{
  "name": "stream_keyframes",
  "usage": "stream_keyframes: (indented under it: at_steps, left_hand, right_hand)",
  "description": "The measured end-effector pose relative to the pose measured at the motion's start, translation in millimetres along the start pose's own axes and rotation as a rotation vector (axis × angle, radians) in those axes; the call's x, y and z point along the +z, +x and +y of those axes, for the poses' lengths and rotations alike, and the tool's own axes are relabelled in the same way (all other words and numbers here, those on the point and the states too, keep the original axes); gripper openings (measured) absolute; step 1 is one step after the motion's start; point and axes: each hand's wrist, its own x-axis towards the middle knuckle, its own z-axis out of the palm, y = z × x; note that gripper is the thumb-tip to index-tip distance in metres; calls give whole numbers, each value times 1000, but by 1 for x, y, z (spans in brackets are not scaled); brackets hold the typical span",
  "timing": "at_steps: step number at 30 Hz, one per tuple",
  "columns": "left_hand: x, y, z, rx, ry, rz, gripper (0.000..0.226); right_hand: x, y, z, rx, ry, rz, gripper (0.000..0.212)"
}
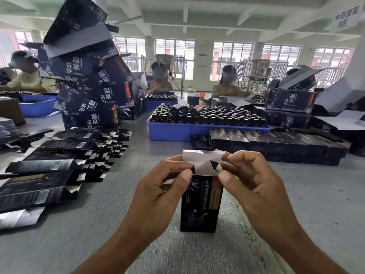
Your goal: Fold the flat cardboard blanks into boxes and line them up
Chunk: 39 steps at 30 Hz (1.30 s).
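While upright, box [200,202] sits between hands.

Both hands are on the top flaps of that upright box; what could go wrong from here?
1. The left hand and right hand pinch only the silver top flaps of the upright black cardboard box; nothing steadies its body, so it may tip.
2. Folding unevenly could crease a flap.
3. The leaning stack of dark printed cartons might topple onto the flat black blanks.

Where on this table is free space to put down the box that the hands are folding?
Bare grey table lies right of the box, before the row of finished boxes. A smaller patch lies between the box and the flat blanks. Further back is crowded: blue tray, stacked cartons.
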Motion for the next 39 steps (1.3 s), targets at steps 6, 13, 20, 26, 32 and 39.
stream_keyframes:
  at_steps: [6,13,20,26,32,39]
  left_hand:
    - [0,0,-1,9,35,-16,20]
    - [0,-2,-1,-26,-1,-41,24]
    - [4,-4,-1,-52,-47,24,30]
    - [3,-3,0,-51,-61,57,30]
    - [3,-4,2,38,51,28,30]
    - [3,-3,3,72,56,40,29]
  right_hand:
    - [4,-2,-7,-52,-55,45,31]
    - [3,-2,-8,-51,-93,49,20]
    - [3,-2,-4,-25,-94,28,24]
    - [2,-2,-2,-20,-97,23,22]
    - [0,-2,-1,-20,-90,9,22]
    - [-1,-2,1,-42,-102,-9,21]
